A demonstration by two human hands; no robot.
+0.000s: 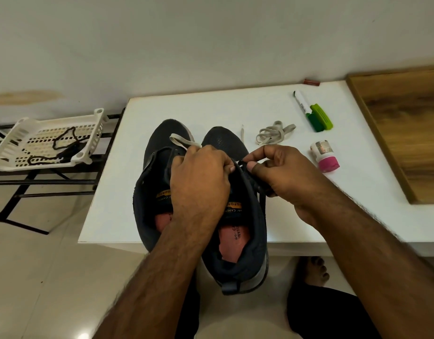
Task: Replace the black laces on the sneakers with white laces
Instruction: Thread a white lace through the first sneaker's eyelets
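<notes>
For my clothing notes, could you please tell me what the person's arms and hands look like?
Both forearms are bare and hairy, with no sleeves in view. The left hand and right hand wear no gloves, rings or watch that I can see.

Bare tabletop (186,106) beyond both sneakers (162,148)

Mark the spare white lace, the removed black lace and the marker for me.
spare white lace (272,135), head view, middle of the bundle.
removed black lace (64,139), head view, loop in the basket.
marker (302,103), head view, white barrel.
</notes>
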